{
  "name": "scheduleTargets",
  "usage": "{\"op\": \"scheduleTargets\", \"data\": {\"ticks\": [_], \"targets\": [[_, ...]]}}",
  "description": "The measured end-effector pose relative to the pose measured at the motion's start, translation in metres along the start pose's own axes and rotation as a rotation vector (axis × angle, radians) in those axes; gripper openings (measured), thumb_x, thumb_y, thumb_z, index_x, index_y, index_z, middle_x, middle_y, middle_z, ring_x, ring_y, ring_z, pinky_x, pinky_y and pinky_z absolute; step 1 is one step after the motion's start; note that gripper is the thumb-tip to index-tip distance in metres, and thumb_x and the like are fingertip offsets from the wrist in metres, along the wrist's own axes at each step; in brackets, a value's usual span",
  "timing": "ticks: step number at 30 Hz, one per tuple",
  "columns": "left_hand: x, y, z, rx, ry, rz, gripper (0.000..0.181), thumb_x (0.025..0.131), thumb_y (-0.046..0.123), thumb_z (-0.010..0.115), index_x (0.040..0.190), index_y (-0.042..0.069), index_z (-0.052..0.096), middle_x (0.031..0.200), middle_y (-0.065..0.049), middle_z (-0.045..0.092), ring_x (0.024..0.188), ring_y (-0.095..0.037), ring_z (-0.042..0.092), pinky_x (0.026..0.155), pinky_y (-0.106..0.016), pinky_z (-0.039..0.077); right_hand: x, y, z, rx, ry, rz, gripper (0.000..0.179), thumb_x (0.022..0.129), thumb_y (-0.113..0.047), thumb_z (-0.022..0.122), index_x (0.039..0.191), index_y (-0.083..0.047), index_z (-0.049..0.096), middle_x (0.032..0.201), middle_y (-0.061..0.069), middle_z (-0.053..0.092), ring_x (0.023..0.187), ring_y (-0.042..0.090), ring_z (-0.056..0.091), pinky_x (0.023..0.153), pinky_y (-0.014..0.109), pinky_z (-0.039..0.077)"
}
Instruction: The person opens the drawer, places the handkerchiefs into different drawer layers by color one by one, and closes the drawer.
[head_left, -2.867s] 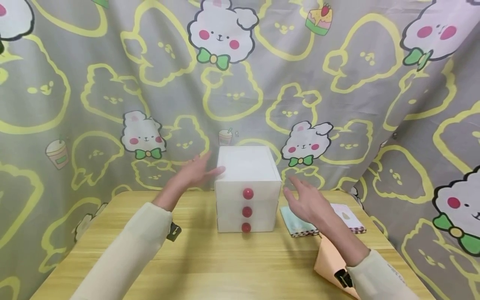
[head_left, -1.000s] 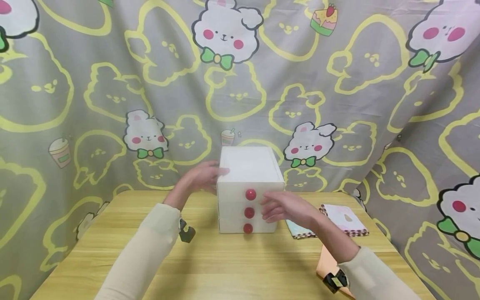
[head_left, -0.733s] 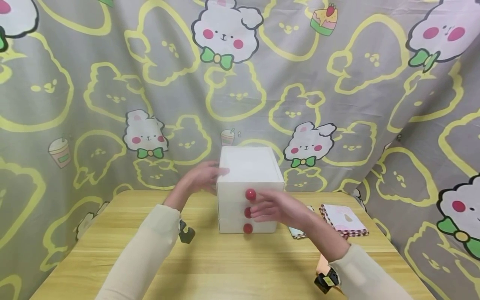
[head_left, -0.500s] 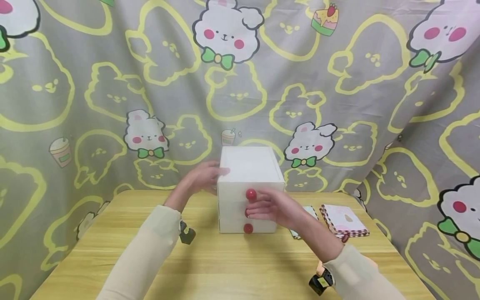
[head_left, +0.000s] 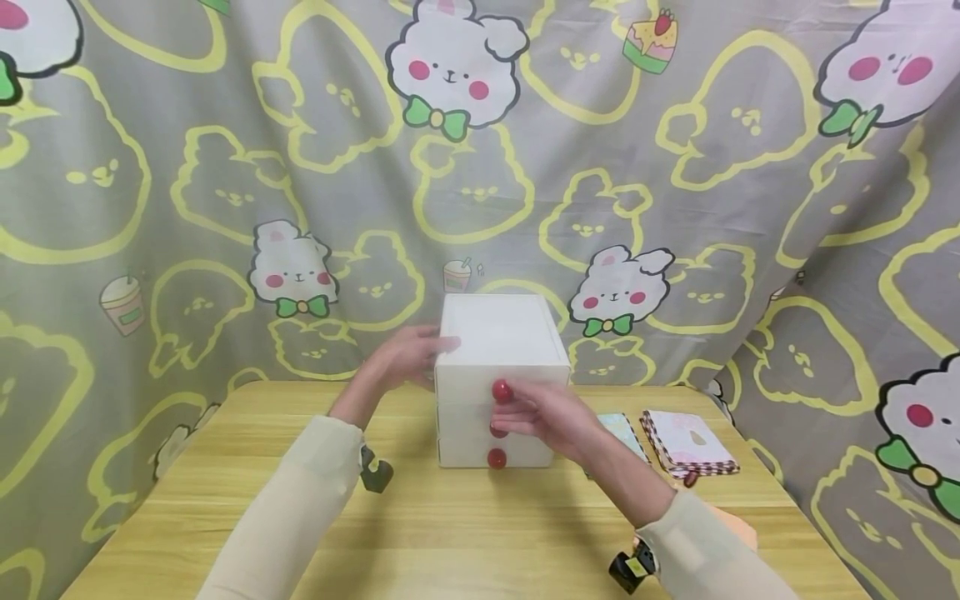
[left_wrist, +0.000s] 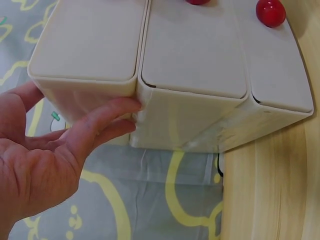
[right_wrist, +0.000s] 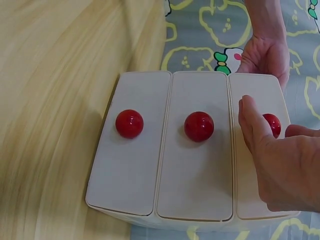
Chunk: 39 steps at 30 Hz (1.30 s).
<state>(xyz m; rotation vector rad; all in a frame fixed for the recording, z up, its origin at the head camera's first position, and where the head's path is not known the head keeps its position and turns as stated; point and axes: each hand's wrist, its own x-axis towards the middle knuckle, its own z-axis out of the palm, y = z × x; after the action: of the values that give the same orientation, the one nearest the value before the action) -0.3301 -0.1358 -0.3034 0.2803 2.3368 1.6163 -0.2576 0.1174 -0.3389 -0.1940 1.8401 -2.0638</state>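
A small white chest of three drawers point(head_left: 502, 329) stands on the table, each drawer front bearing a round red knob. My left hand point(head_left: 408, 354) holds its upper left edge, thumb over the top. In the left wrist view the left fingers point(left_wrist: 102, 117) lie against the side wall. The right hand point(head_left: 551, 412) is at the top drawer, its fingers extended by the top knob point(head_left: 502, 390). The right wrist view shows this top knob point(right_wrist: 272, 125) between fingers and thumb, with a small gap at the thumb point(right_wrist: 300, 131). All three drawers are closed.
Two folded cloths lie right of the chest: a light blue one point(head_left: 621, 432) and a pinkish-white one point(head_left: 693, 442) with checked edging. A peach-coloured item point(head_left: 735, 527) is partly hidden by the right sleeve. A patterned curtain point(head_left: 360, 192) hangs behind the wooden table point(head_left: 420, 533).
The left hand came down onto the chest's upper left side and then stayed. My right hand moved left from beside the chest, across its front, to the top knob. The drawers have not moved.
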Motion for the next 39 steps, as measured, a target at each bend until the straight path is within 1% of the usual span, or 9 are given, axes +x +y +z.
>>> {"op": "scheduleTargets", "data": {"ticks": [5, 10, 14, 21, 29, 34, 39], "targets": [[-0.0027, 0.0003, 0.0017, 0.010, 0.027, -0.001, 0.076, 0.099, 0.042, 0.064, 0.159, 0.008, 0.031, 0.143, -0.022, 0.058, 0.131, -0.041, 0.057, 0.085, -0.047, 0.064, 0.0015, 0.0015, 0.0011, -0.011, 0.020, -0.006, 0.047, 0.101, -0.029, 0.064, 0.132, 0.006, 0.057, 0.124, 0.032, 0.065, 0.108, 0.035, 0.072, 0.094, 0.040, 0.060], [-0.0034, -0.0027, 0.0032, -0.018, 0.050, -0.005, 0.079, 0.096, 0.043, 0.067, 0.158, 0.009, 0.033, 0.139, -0.021, 0.061, 0.129, -0.040, 0.059, 0.083, -0.046, 0.064, 0.0025, 0.0045, 0.0011, -0.007, 0.050, -0.018, 0.047, 0.099, -0.029, 0.068, 0.128, 0.007, 0.061, 0.121, 0.031, 0.068, 0.101, 0.031, 0.075, 0.091, 0.040, 0.062], [-0.0034, -0.0030, 0.0033, -0.034, 0.053, 0.000, 0.080, 0.096, 0.043, 0.068, 0.158, 0.008, 0.033, 0.138, -0.021, 0.062, 0.130, -0.040, 0.058, 0.083, -0.046, 0.064, 0.0030, 0.0054, 0.0017, -0.003, 0.064, -0.022, 0.044, 0.098, -0.027, 0.068, 0.125, 0.007, 0.062, 0.119, 0.031, 0.069, 0.098, 0.029, 0.076, 0.090, 0.039, 0.062], [-0.0036, -0.0013, 0.0024, -0.032, 0.056, 0.003, 0.078, 0.097, 0.041, 0.068, 0.158, 0.008, 0.033, 0.140, -0.022, 0.060, 0.129, -0.040, 0.059, 0.083, -0.047, 0.065, 0.0030, 0.0043, 0.0023, -0.001, 0.067, -0.025, 0.044, 0.098, -0.027, 0.069, 0.125, 0.007, 0.062, 0.119, 0.030, 0.069, 0.099, 0.030, 0.075, 0.090, 0.039, 0.062], [-0.0030, -0.0022, 0.0009, -0.039, 0.054, 0.004, 0.080, 0.096, 0.039, 0.069, 0.158, 0.005, 0.032, 0.142, -0.024, 0.058, 0.130, -0.042, 0.058, 0.081, -0.047, 0.065, 0.0014, 0.0022, 0.0027, -0.013, 0.064, -0.032, 0.043, 0.098, -0.026, 0.069, 0.125, 0.007, 0.062, 0.118, 0.029, 0.070, 0.099, 0.030, 0.076, 0.090, 0.038, 0.062], [-0.0027, -0.0029, 0.0011, -0.037, 0.053, 0.009, 0.081, 0.096, 0.039, 0.069, 0.158, 0.005, 0.031, 0.143, -0.025, 0.057, 0.130, -0.042, 0.057, 0.081, -0.047, 0.065, 0.0018, 0.0016, 0.0034, -0.010, 0.076, -0.026, 0.041, 0.098, -0.025, 0.069, 0.124, 0.006, 0.063, 0.118, 0.028, 0.070, 0.101, 0.031, 0.075, 0.089, 0.037, 0.062], [-0.0017, -0.0030, 0.0015, -0.027, 0.063, 0.001, 0.080, 0.096, 0.039, 0.070, 0.158, 0.004, 0.033, 0.143, -0.025, 0.057, 0.129, -0.042, 0.058, 0.080, -0.047, 0.065, 0.0008, 0.0022, 0.0034, -0.010, 0.086, -0.010, 0.041, 0.097, -0.026, 0.070, 0.124, 0.005, 0.064, 0.119, 0.029, 0.070, 0.098, 0.028, 0.076, 0.088, 0.037, 0.063]]}}
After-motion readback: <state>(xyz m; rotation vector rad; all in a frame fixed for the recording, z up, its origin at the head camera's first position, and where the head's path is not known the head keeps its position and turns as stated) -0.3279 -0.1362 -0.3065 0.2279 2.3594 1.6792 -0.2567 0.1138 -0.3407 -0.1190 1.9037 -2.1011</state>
